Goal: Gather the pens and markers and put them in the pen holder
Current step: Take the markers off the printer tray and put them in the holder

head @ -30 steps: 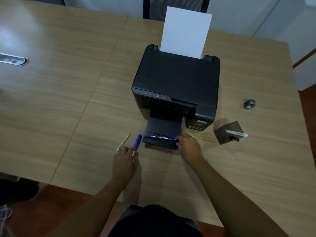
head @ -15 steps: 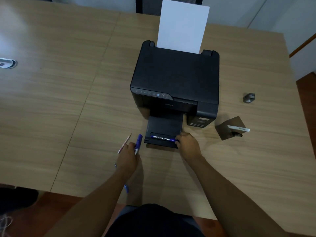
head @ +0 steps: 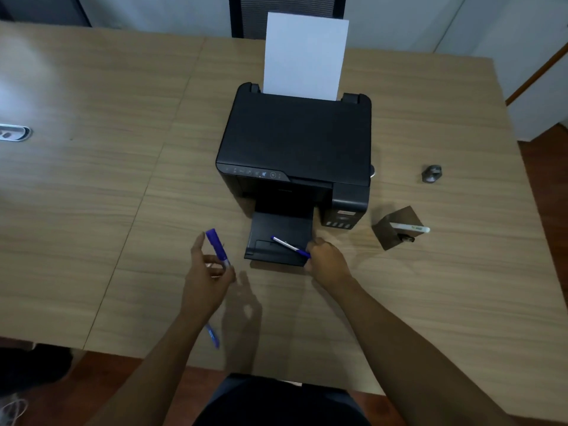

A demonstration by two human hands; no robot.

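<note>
My left hand [head: 205, 281] holds a blue marker [head: 217, 246] lifted off the table, cap pointing up and away. A thin striped pen seems to be in the same hand, mostly hidden by the fingers. Another blue pen [head: 213, 335] lies on the table beside my left forearm. My right hand [head: 326, 260] grips the near end of a blue and silver pen [head: 289, 246] over the printer's output tray [head: 278, 238], its far end tilted up. The brown square pen holder [head: 388, 233] stands to the right, with a white marker [head: 410, 228] across its top.
A black printer [head: 295, 149] with an upright white sheet [head: 304, 56] fills the middle of the wooden table [head: 92, 179]. A small grey metal object [head: 431, 173] sits at the right. A cable port [head: 13, 133] is set in the far left. A chair back stands behind the table.
My left hand has picked the blue marker and the thin pen off the table and raised them. My right hand has lifted and angled the blue and silver pen off the tray.
</note>
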